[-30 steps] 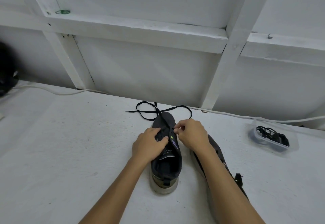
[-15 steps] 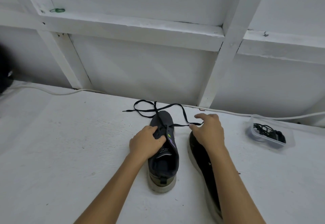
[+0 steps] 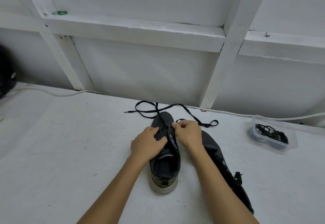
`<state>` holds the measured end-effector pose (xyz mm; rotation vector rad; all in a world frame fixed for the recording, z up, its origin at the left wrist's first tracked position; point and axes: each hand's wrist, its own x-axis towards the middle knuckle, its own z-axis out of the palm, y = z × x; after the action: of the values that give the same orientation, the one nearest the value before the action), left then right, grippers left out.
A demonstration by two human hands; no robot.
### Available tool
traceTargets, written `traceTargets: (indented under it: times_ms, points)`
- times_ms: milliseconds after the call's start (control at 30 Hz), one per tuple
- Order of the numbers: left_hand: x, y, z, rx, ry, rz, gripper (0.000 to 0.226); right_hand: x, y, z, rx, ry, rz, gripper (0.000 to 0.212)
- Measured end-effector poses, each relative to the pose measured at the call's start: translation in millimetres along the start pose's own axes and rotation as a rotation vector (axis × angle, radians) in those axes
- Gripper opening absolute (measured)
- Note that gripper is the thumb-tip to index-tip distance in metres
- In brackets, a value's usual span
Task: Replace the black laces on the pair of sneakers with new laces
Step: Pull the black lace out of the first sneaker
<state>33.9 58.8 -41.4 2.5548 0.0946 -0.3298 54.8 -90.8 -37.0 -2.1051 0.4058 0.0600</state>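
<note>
A dark sneaker [image 3: 165, 164] with a pale heel stands upright on the white surface, toe pointing away from me. My left hand [image 3: 148, 143] presses on its left side by the eyelets and tongue. My right hand [image 3: 188, 134] pinches the black lace [image 3: 184, 108] at the right eyelets. The lace's loose ends trail beyond the toe to the left and to the right. The second dark sneaker [image 3: 219, 155] lies to the right, partly hidden under my right forearm.
A clear plastic tub [image 3: 288, 135] holding black laces sits at the right. A white cable [image 3: 58, 93] runs along the foot of the white framed wall. A dark object [image 3: 5, 75] shows at the left edge.
My right hand, which had pulled a length of lace out to the right, has come back to the eyelets. More lace now lies loose on the right. My left hand stayed put.
</note>
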Motion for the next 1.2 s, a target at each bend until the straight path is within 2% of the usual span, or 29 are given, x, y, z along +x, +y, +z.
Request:
traceTargets:
  times_ms: [67,133,167,233,333,367,433,500,567,667,700,733,833,900,1000,1033,1167,1200]
  points:
    - [-1,0,1,-0.008,0.001,0.002,0.064,4,-2,-10,0.189,0.158,-0.005,0.028]
    - [-1,-1,2,-0.023,0.004,0.013,0.063,8,-8,-28,0.471,0.367,0.048,0.022]
    - [-1,-1,2,-0.038,0.009,0.017,0.062,9,-10,-37,0.572,0.417,0.089,0.021]
    - [0,-3,2,-0.08,0.02,0.027,0.06,9,-8,-42,0.62,0.324,0.161,0.024]
    - [1,-7,5,-0.175,0.026,0.043,0.059,-4,-2,-24,0.417,-0.033,0.194,0.028]
    - [1,-9,7,-0.203,0.03,0.05,0.058,-7,0,-14,0.346,-0.088,0.151,0.027]
    - [1,-13,10,-0.253,0.042,0.057,0.056,-8,4,0,0.193,-0.071,0.019,0.024]
    - [2,-17,13,-0.288,0.046,0.062,0.055,-3,5,6,0.113,-0.026,-0.035,0.018]
    - [2,-18,14,-0.294,0.04,0.064,0.055,1,4,3,0.232,0.073,-0.004,0.019]
    - [4,-19,15,-0.294,0.041,0.062,0.052,5,-4,-18,0.564,0.329,0.071,0.02]
    - [4,-20,16,-0.297,0.041,0.06,0.051,5,-5,-24,0.592,0.332,0.095,0.023]
    - [4,-20,16,-0.3,0.035,0.055,0.052,6,-1,-24,0.556,0.265,0.119,0.027]
    - [4,-20,16,-0.28,0.013,0.044,0.053,-4,5,-11,0.324,-0.085,0.132,0.035]
    - [5,-20,16,-0.273,0.02,0.047,0.053,-5,8,1,0.211,-0.117,0.072,0.028]
    - [5,-21,16,-0.292,0.014,0.049,0.056,3,8,6,0.133,-0.037,-0.006,0.007]
    - [6,-22,15,-0.305,0.012,0.05,0.058,5,8,5,0.159,0.007,-0.016,0.008]
    - [5,-22,14,-0.305,0.015,0.062,0.056,11,0,-15,0.417,0.361,0.02,0.015]
    - [6,-22,14,-0.301,0.018,0.066,0.055,9,-1,-19,0.476,0.4,0.043,0.014]
